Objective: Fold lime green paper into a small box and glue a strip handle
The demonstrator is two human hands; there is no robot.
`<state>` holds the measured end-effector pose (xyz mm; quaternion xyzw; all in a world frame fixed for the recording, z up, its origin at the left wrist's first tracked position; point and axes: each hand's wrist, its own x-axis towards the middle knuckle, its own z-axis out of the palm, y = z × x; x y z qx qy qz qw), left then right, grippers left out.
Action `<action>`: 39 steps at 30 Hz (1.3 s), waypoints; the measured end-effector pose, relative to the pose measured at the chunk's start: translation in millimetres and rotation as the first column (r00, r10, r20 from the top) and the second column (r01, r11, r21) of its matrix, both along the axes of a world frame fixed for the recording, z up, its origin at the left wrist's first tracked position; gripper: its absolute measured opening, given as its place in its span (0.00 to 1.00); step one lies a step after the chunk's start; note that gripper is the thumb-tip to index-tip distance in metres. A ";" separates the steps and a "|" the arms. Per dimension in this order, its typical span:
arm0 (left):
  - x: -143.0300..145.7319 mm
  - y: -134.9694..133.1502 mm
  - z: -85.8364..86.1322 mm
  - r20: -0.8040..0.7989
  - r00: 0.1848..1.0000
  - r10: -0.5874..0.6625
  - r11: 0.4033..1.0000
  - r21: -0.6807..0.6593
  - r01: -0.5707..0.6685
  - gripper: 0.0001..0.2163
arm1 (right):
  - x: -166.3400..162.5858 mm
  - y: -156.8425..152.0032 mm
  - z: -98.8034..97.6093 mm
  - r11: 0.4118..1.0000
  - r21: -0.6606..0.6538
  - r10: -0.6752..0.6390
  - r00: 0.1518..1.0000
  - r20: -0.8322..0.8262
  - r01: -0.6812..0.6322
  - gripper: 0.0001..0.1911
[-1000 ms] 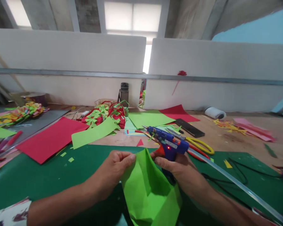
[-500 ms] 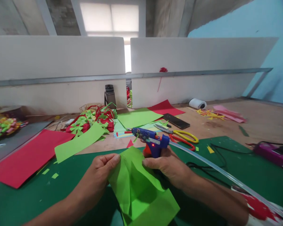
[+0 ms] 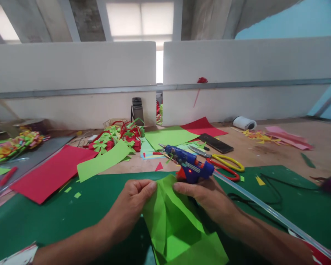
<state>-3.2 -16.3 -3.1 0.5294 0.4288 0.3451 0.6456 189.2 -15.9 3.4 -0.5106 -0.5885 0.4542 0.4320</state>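
A folded piece of bright green paper (image 3: 179, 224), open like a bag, is between my hands. My left hand (image 3: 132, 202) pinches its upper left edge between thumb and fingers. My right hand (image 3: 206, 195) is closed around the handle of a blue hot glue gun (image 3: 191, 165), its thumb resting against the paper's right edge. The glue gun's nozzle points left, above and beyond the paper, and a red light glows on its body. A long clear glue stick (image 3: 259, 204) runs out of its back toward the lower right. The fingers of my right hand are mostly hidden.
A green mat (image 3: 105, 195) covers the near table. Scissors (image 3: 227, 163) with red and yellow handles and a phone (image 3: 216, 142) lie beyond the glue gun. Red paper (image 3: 55, 173), green-and-red paper crafts (image 3: 118, 136) and a bottle (image 3: 137, 110) stand left. A black cable (image 3: 276, 200) lies right.
The view has turned slightly left, so everything appears shifted to the right. Both hands keep their hold on the green paper and glue gun, with little change between them.
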 end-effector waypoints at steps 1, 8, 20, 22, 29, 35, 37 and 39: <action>0.7 -0.3 0.7 -0.002 1.000 -0.002 1.000 0.001 0.002 0.20 | -0.3 0.2 -0.3 1.000 -0.008 0.012 1.000 -0.005 -0.012 0.11; 2.3 -0.5 2.8 0.036 0.999 0.032 0.999 0.010 -0.033 0.18 | -0.5 2.2 -3.4 0.998 0.054 -0.018 0.999 0.035 0.016 0.07; -2.9 5.6 6.1 -0.081 0.996 0.021 0.998 0.060 -0.016 0.17 | -8.9 13.9 4.7 0.999 0.038 0.014 0.989 -0.150 -0.009 0.16; -3.5 5.7 9.6 -0.077 0.997 -0.004 0.999 0.051 0.008 0.17 | -9.3 18.2 4.8 0.999 0.049 0.019 0.986 -0.168 -0.011 0.15; -3.7 7.4 13.3 -0.068 0.997 -0.034 0.998 0.041 0.037 0.16 | -9.4 18.4 0.8 1.000 0.016 0.028 0.995 -0.101 -0.027 0.07; -7.9 9.1 12.2 -0.062 0.998 -0.028 0.998 0.048 0.031 0.16 | -12.4 23.4 -3.1 0.998 -0.015 0.059 0.973 -0.222 -0.064 0.19; -8.7 8.9 13.5 -0.056 0.998 -0.026 0.998 0.055 0.029 0.16 | -12.4 24.0 -2.0 0.997 -0.026 0.062 0.978 -0.200 -0.068 0.18; -9.2 8.5 14.7 -0.056 0.998 -0.028 0.998 0.057 0.031 0.16 | -12.0 22.8 0.9 0.994 -0.030 0.096 0.987 -0.126 -0.101 0.11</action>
